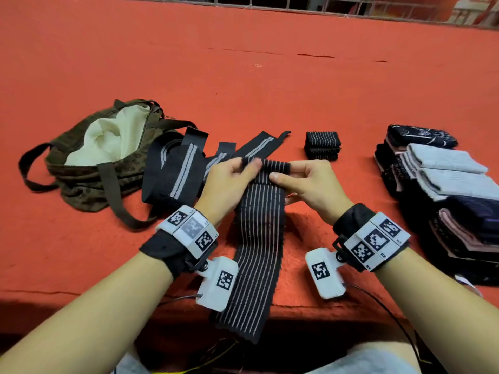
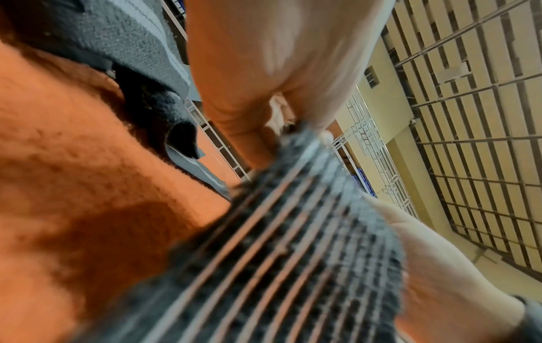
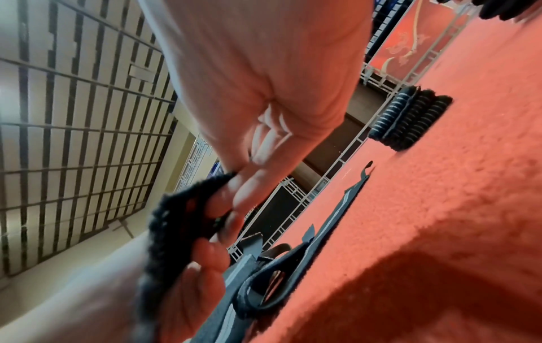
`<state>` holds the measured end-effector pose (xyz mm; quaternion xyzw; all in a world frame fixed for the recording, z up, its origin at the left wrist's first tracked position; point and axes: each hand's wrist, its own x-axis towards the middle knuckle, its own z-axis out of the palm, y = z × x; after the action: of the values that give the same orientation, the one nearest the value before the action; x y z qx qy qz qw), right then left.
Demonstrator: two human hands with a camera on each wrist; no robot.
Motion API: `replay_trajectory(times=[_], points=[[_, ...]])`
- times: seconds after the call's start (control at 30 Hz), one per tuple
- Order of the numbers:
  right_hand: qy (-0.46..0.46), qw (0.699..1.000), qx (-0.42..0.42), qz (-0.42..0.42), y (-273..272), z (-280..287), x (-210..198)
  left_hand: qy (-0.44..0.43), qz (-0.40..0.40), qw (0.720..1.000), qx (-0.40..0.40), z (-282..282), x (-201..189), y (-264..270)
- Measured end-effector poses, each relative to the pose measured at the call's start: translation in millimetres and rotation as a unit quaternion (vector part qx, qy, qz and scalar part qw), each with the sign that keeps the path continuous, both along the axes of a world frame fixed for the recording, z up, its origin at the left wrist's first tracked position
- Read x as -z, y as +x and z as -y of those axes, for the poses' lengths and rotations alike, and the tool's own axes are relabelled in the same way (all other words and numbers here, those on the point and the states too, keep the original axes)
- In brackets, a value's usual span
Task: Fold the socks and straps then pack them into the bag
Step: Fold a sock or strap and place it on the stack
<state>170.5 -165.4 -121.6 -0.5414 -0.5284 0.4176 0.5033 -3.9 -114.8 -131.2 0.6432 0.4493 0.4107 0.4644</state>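
- Both hands pinch the far end of a long black elastic strap with thin pale lengthwise stripes [image 1: 259, 238]: the left hand [image 1: 226, 182] has thumb and fingers curled over the strap's upper left corner, and the right hand [image 1: 310, 184] presses its thumb on top at the upper right corner with fingers tucked beneath.
- From that pinched end the striped strap runs toward 6 o'clock, over the near edge of the red felt-covered table [image 1: 270, 90], and hangs down toward the person's lap.
- In the left wrist view the same strap [image 2: 278, 266] fills the lower frame, blurred, with the left hand's fingers [image 2: 243, 139] closed on its far end.
- In the right wrist view the right hand's fingertips [image 3: 234, 199] curl round the fuzzy black edge of the strap [image 3: 164, 232].
- At 10 o'clock from the hands lies an open olive-brown fabric bag with a cream lining and dark handles [image 1: 108, 163].
- Between the bag and the hands sits a loose heap of wider black straps with grey centre stripes [image 1: 178, 168], one end reaching toward 12 o'clock.
- At 1 o'clock, apart from the hands, stands a small folded bundle of black striped strap [image 1: 322, 145].
- At 3 o'clock is a stack of folded socks in dark, pink and pale grey fabric [image 1: 442, 190].
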Motion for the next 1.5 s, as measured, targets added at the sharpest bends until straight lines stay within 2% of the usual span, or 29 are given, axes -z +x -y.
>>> replay_trajectory(times=[0.07,0.1,0.17,0.27,0.4,0.53,0.57,0.63,0.7,0.83,0.93,0.97,1.07,1.17,1.27,1.37,1.4,1.5], points=[[0.038,0.999,0.020,0.016,1,-1,0,-0.137,0.019,0.990,0.011,-2,-2,0],[0.057,0.998,0.024,0.031,1,-1,0,-0.178,0.039,0.983,0.030,-3,-2,-2],[0.084,0.994,0.021,0.059,1,-2,2,-0.204,0.059,0.975,0.071,-3,-4,-6],[0.088,0.994,-0.003,0.067,2,1,5,-0.194,0.060,0.974,0.104,3,-10,-10],[0.064,0.995,-0.048,0.062,4,6,8,-0.178,0.078,0.979,0.067,6,-10,-10],[-0.068,0.990,-0.076,-0.098,7,7,8,-0.146,0.048,0.986,0.066,5,-5,-11],[-0.099,0.987,-0.075,-0.106,6,8,6,-0.125,0.036,0.989,0.066,3,-3,-11],[-0.120,0.988,-0.069,-0.064,2,10,6,-0.081,0.016,0.995,0.061,2,-1,-10],[-0.102,0.993,-0.055,-0.032,-1,11,9,-0.050,0.004,0.997,0.052,3,1,-7],[-0.066,0.998,0.002,-0.016,-4,9,13,-0.045,0.009,0.999,0.027,4,7,-6],[-0.030,0.999,0.039,-0.014,-8,9,15,-0.058,-0.112,0.992,-0.001,-1,5,-5],[-0.012,0.999,0.046,-0.002,-9,10,16,-0.080,-0.130,0.988,-0.007,-1,2,-5],[0.028,0.997,0.049,0.043,-8,10,17,-0.167,-0.063,0.984,0.020,1,-1,-7],[0.041,0.997,0.032,0.055,-12,13,17,-0.184,-0.002,0.981,0.062,6,1,-10],[0.008,1.000,0.026,-0.010,-13,16,16,-0.168,0.019,0.983,0.073,6,2,-14],[-0.083,0.982,-0.035,-0.164,-8,18,14,-0.155,0.052,0.984,0.065,9,-2,-16],[-0.110,0.976,-0.051,-0.179,-7,19,13,-0.151,0.059,0.985,0.062,10,-3,-16],[-0.122,0.984,-0.062,-0.114,-10,26,13,-0.123,0.063,0.989,0.058,12,-6,-15]])
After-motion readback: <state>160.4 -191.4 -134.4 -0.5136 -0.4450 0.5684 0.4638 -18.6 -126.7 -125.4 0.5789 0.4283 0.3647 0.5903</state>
